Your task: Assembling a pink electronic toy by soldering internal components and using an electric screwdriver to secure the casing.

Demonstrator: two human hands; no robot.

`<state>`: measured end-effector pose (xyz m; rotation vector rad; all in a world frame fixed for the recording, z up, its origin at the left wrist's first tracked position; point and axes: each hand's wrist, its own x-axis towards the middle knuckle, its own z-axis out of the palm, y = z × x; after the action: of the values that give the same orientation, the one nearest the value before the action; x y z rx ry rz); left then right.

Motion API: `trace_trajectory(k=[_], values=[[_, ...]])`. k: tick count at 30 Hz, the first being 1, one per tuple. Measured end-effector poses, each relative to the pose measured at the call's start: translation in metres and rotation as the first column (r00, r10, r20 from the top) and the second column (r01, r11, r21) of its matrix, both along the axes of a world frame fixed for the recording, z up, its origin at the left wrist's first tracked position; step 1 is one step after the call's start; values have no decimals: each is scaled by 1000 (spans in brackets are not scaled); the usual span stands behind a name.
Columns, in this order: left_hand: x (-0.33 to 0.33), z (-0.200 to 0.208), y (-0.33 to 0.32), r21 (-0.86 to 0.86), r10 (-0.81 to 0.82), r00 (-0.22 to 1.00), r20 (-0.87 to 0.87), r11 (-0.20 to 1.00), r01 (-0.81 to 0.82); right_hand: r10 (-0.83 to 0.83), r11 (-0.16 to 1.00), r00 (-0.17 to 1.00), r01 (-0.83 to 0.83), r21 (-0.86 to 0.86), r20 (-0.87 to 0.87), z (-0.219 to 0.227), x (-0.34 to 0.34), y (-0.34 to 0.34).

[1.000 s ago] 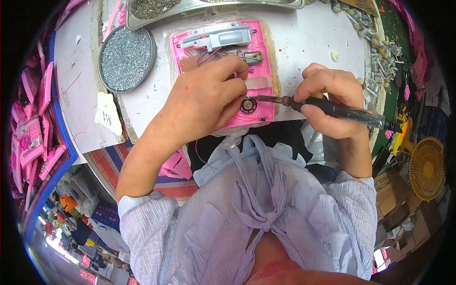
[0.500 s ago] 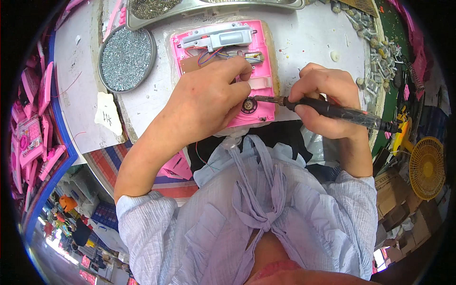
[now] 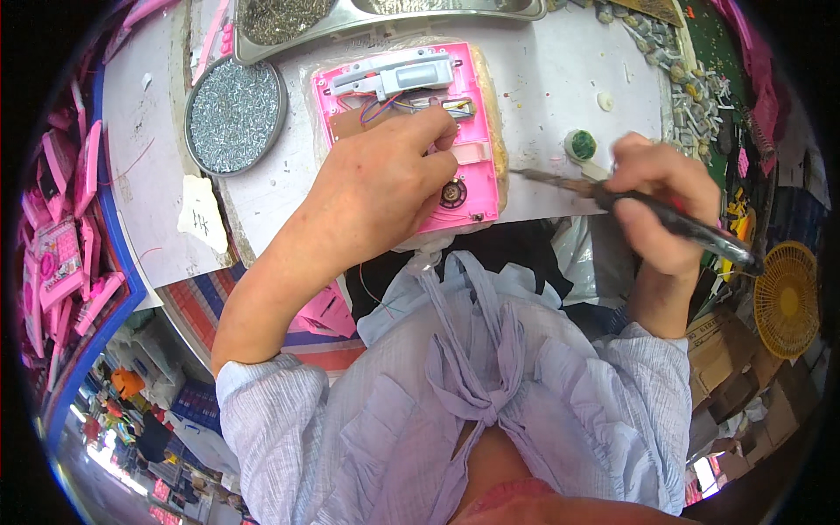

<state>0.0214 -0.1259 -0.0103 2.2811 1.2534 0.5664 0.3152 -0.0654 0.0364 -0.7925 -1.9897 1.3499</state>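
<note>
My right hand [image 3: 667, 197] is closed round the dark handle of a soldering iron [image 3: 691, 229]. The iron's tip points left, just off the right edge of a pink plastic housing [image 3: 484, 190]. My left hand [image 3: 385, 171] lies over the housing with fingers curled; what they pinch is hidden. A small round speaker [image 3: 453, 193] sits in the housing beside those fingers. Above it are a pale grey plastic part [image 3: 411, 80] and red and blue wires [image 3: 381, 107]. A thin wire hangs below my left hand. The housing rests on a plastic-wrapped pad [image 3: 495, 114].
A round tray of small screws [image 3: 234, 118] stands left of the housing, and a metal tray [image 3: 385, 24] of small parts lies behind. A small cup with green contents [image 3: 580, 145] is near my right hand. Small grey parts [image 3: 669, 66] line the right edge; pink housings [image 3: 61, 254] pile at far left.
My right hand has drawn the soldering iron right, away from the speaker and off the housing. The cup with green contents has come into sight. My left hand stays almost in place.
</note>
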Motion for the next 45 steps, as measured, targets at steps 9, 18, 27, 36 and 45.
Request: trace_trajectory(k=[9, 18, 27, 36, 45], values=[[9, 3, 5, 15, -33, 999, -10, 999, 33, -885, 418, 368, 898, -139, -284, 9, 196, -21], [10, 10, 2, 33, -30, 999, -45, 999, 32, -917, 71, 101, 993, 93, -385, -1, 262, 36], [-27, -8, -17, 77, 101, 967, 233, 990, -122, -798, 589, 428, 397, -704, -425, -65, 290, 62], [-16, -18, -25, 174, 155, 956, 249, 964, -201, -242, 838, 934, 66, 542, 261, -51, -67, -53], [-13, -14, -21, 234, 64, 994, 83, 969, -82, -211, 815, 899, -56, 576, 385, -49, -86, -53]])
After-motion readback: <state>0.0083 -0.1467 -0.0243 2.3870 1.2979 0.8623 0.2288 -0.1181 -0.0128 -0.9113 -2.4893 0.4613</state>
